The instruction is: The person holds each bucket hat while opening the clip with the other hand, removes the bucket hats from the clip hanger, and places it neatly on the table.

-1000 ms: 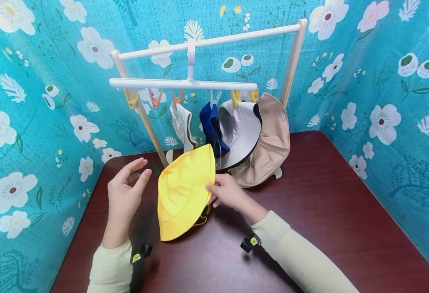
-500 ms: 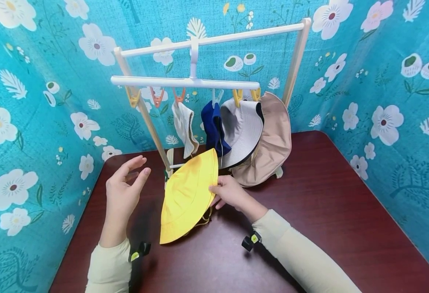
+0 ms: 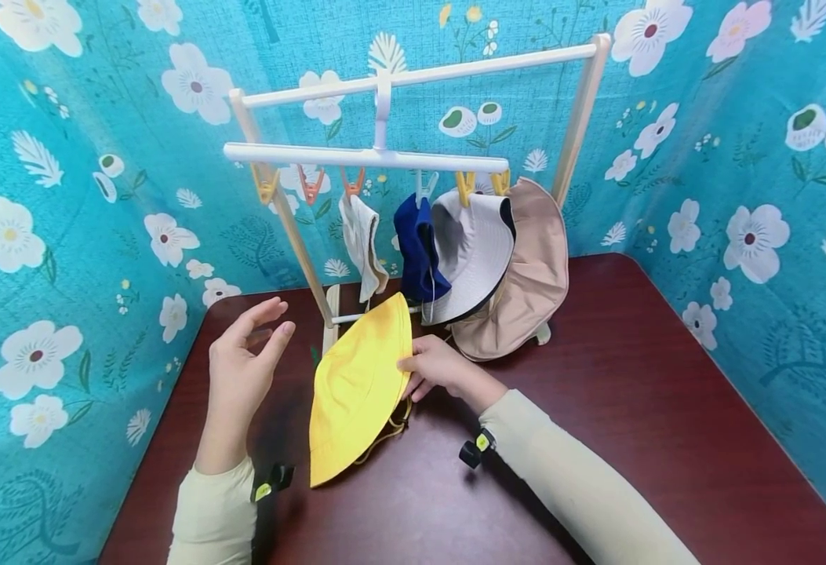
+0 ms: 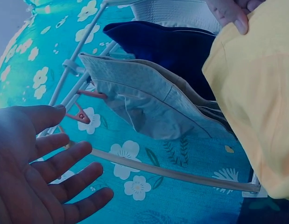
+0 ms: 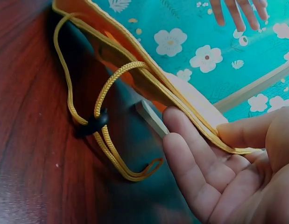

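Observation:
My right hand (image 3: 441, 367) pinches the brim of a yellow bucket hat (image 3: 359, 392), thumb on the outside, above the table. From the hat hangs a yellow cord (image 5: 107, 135) with a black toggle (image 5: 95, 122), plain in the right wrist view. To the left of the hat, my left hand (image 3: 245, 357) is raised and holds nothing; its fingers are spread and relaxed in the left wrist view. Behind the hat, a white hanger bar (image 3: 314, 157) carries coloured clips. Clipped there are a whitish hat (image 3: 363, 243), a navy hat (image 3: 418, 251), a light grey bucket hat (image 3: 479, 247) and a beige hat (image 3: 536, 275).
The hanger hooks onto a wooden rack (image 3: 582, 118) at the back of the dark red table (image 3: 638, 408). A yellow clip (image 3: 266, 188) and an orange clip (image 3: 310, 188) at the bar's left end hold nothing. A floral teal curtain (image 3: 758, 196) surrounds the table.
The yellow hat has tilted and lowered slightly, baring more of its cord and the rack's foot behind it. My left hand stays raised and nearly still. The head view has shifted slightly.

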Motion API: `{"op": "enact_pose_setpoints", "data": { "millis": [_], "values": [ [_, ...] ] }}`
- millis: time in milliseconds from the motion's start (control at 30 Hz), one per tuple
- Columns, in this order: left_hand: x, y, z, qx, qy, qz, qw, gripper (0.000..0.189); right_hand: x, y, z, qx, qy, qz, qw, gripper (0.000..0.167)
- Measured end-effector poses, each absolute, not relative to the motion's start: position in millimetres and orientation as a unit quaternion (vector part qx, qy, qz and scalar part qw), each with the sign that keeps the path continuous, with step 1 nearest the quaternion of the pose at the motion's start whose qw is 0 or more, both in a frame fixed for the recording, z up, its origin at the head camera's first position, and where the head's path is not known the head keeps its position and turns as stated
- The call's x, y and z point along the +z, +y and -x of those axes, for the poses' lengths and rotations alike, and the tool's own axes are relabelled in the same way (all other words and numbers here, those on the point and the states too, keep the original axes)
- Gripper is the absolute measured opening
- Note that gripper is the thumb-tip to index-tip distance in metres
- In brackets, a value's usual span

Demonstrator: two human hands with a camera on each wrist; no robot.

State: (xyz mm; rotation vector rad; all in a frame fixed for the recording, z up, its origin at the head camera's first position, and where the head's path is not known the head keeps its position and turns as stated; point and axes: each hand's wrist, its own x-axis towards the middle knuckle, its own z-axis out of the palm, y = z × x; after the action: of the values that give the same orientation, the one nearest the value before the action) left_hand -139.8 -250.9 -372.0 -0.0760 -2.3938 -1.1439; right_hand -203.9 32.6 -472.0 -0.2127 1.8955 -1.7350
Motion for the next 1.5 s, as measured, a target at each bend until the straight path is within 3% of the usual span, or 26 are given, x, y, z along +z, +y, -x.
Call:
{"op": "enact_pose_setpoints", "data": {
  "millis": [533, 1200, 1500],
  "values": [
    [-372, -251, 140, -0.415, -0.878, 0.043, 0.236, 0.044, -476, 15, 236, -0.586, 0.749, 0.095, 0.293, 0.018],
    [-375, -253, 144, -0.416, -0.879, 0.059, 0.226, 0.044, -476, -9, 253, -0.487, 0.854, 0.042, 0.177, 0.016],
    [-378, -254, 145, -0.411, -0.881, 0.059, 0.226, 0.044, -474, -17, 262, -0.462, 0.873, 0.023, 0.154, 0.018]
  ]
}}
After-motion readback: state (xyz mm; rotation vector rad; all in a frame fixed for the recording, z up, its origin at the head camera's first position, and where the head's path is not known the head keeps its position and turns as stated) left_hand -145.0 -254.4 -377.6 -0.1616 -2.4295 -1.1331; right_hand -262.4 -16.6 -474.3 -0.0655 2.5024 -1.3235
